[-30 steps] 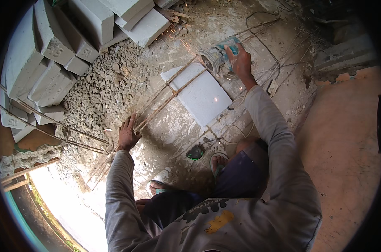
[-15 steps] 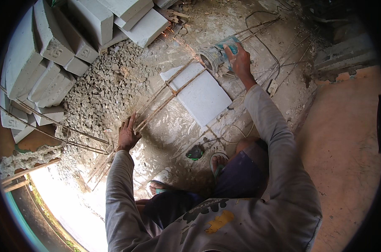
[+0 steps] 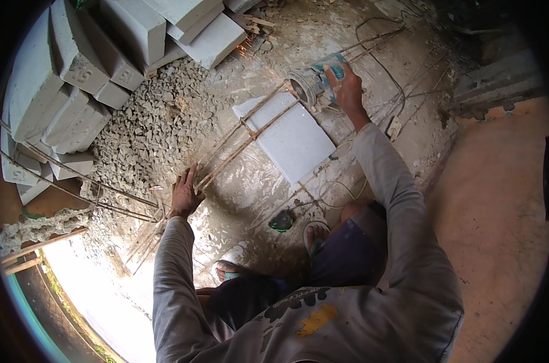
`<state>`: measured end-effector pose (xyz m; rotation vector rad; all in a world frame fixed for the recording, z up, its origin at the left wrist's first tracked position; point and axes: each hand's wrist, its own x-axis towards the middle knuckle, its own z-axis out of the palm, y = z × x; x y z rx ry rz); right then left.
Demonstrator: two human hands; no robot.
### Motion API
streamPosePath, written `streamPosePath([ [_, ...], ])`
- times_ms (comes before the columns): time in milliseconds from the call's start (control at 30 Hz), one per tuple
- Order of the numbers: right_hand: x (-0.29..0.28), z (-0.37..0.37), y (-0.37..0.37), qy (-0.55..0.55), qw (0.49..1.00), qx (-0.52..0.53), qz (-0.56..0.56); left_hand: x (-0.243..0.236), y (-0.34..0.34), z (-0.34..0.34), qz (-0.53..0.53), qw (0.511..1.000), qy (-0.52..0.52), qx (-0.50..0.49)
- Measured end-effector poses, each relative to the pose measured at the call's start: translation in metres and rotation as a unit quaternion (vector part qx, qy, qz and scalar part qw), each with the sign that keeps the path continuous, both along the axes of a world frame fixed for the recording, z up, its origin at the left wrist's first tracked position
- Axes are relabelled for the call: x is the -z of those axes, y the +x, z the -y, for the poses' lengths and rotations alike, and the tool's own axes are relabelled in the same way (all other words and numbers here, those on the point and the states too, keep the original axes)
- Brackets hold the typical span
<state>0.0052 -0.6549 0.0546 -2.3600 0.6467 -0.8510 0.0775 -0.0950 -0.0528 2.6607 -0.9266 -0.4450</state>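
Note:
My right hand [image 3: 347, 91] is closed round the teal body of an angle grinder [image 3: 310, 85]. Its disc side is at the far ends of two rusty rods of a rebar frame [image 3: 248, 132], which are joined by a tied crosspiece. My left hand [image 3: 185, 192] grips the near end of this frame, with rods passing between thumb and forefinger; the undersides of those fingers are hidden. Beneath the frame's far part, a flat white slab [image 3: 298, 145] lies on the ground.
Pale concrete blocks [image 3: 129, 30] are stacked at the upper left beside gravel [image 3: 159, 109]. More rebar [image 3: 99, 202] lies left of my left hand. A dark cable [image 3: 386, 69] curls at the upper right. Near my sandalled feet sits a small black and green object [image 3: 280, 221].
The bright stream of sparks from the grinder has died down to a few specks near the blocks. Both hands have stayed almost where they were.

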Motion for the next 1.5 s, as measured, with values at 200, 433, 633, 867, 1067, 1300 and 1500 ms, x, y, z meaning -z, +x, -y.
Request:
streamPosePath([
  [200,-0.003,-0.005,0.000,0.002,1.000,0.011,-0.010,-0.002,0.000,-0.001,-0.010,1.000,0.006,-0.007],
  [433,0.004,0.002,0.001,0.006,1.000,0.010,-0.006,0.001,0.000,0.001,-0.009,1.000,0.014,-0.007],
  [633,0.001,-0.002,0.001,0.008,1.000,0.008,-0.003,0.002,-0.001,-0.002,-0.011,1.000,0.017,-0.015],
  [867,0.013,0.010,-0.001,-0.005,1.000,0.013,0.002,0.001,0.000,0.001,0.000,1.000,0.015,-0.009],
  [1067,0.005,0.003,-0.003,-0.005,1.000,-0.008,0.017,0.002,0.000,-0.003,-0.007,1.000,0.018,-0.009],
  [1300,-0.001,0.001,-0.007,-0.039,0.999,0.002,0.002,-0.001,0.000,0.000,-0.007,1.000,0.025,-0.009],
  [1500,-0.002,-0.002,-0.005,-0.049,0.998,0.027,-0.023,-0.003,-0.001,0.000,-0.008,1.000,0.025,-0.009],
])
